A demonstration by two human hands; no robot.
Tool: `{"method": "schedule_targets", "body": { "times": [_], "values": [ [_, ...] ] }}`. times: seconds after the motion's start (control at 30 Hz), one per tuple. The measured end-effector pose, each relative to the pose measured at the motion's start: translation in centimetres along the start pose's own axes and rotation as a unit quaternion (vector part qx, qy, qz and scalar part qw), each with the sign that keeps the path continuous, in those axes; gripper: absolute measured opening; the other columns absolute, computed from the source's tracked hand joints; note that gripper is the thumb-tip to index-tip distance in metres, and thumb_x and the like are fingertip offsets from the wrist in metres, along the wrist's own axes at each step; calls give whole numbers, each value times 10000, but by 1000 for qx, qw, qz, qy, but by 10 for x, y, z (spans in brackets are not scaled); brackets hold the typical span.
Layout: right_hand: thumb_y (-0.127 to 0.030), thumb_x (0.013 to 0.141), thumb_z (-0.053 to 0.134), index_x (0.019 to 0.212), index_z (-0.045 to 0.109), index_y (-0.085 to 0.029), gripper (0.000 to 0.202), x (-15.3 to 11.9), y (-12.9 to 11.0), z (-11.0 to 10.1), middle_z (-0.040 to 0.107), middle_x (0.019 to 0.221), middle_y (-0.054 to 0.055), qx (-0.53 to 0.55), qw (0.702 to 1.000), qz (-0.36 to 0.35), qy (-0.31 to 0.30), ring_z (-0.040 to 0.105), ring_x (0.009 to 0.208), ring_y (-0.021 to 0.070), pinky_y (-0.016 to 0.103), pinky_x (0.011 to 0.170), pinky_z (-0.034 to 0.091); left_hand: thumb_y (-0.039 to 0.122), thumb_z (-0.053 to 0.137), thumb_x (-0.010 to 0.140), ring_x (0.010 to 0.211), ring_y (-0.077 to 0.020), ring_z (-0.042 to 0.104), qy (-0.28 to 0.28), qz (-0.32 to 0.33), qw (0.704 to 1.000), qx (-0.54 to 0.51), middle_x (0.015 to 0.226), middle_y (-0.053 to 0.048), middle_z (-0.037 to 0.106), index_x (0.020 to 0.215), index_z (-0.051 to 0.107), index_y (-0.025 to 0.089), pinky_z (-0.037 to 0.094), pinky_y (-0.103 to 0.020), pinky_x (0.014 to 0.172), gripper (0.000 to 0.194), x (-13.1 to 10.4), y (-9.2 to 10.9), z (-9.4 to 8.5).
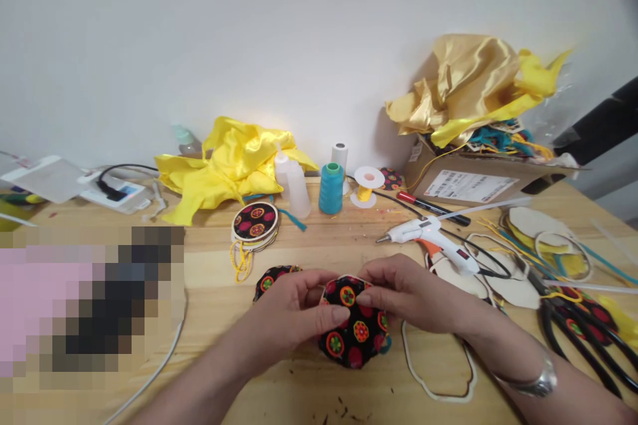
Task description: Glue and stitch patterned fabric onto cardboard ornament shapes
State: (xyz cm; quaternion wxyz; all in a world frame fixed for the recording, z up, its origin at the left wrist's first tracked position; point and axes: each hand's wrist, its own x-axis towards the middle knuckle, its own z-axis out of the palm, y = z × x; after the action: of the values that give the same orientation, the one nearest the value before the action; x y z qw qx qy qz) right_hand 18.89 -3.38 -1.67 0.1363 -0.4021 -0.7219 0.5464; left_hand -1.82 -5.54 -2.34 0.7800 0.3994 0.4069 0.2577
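Between my two hands is a rounded piece of black fabric [356, 335] printed with red, orange and green flowers. My left hand [299, 309] grips its upper left side, thumb flat on the print. From the upper right, my right hand [406, 292] pinches the edge, thumb on top. A pale rim shows along its upper edge, and a bit of blue peeks out at its lower right. Partly behind my left hand lies another flowered fabric piece [272, 279]. A thin wooden outline frame [441, 395] rests on the table below my right wrist.
A white glue gun [433, 239] lies right of centre, near black scissors [573, 339]. Behind stand a teal thread cone [331, 191], a ribbon spool [367, 187] and a white bottle [298, 189]. Yellow satin [229, 163] and a filled cardboard box [463, 176] sit against the wall.
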Motion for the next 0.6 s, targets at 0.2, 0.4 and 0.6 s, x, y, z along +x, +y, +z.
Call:
{"method": "schedule_targets", "body": {
  "times": [0.2, 0.4, 0.6],
  "values": [
    [-276, 865, 493, 798, 644, -150, 208, 1, -4, 2, 600, 670, -17, -120, 992, -40, 19, 485, 599, 86, 185, 530, 371, 232, 625, 773, 733, -150, 664, -63, -43, 996, 55, 881, -64, 725, 1055, 657, 189, 487, -201, 584, 287, -2, -5, 2],
    [-343, 900, 417, 1031, 612, -178, 287, -9, -14, -14, 665, 746, 18, -189, 941, -33, 280, 591, 636, 130, 237, 605, 437, 275, 639, 763, 716, -178, 678, 14, -7, 999, 39, 859, -86, 734, 1060, 647, 168, 500, -209, 526, 316, 2, -3, -1],
    [-439, 828, 436, 867, 657, -261, 287, -80, -12, -46, 705, 751, 52, -470, 777, 108, 405, 628, 564, 231, 310, 490, 393, 299, 669, 738, 752, -206, 687, 114, 38, 993, -14, 910, -115, 731, 999, 660, 146, 519, -217, 523, 302, 3, 0, -5]
  ]
}}
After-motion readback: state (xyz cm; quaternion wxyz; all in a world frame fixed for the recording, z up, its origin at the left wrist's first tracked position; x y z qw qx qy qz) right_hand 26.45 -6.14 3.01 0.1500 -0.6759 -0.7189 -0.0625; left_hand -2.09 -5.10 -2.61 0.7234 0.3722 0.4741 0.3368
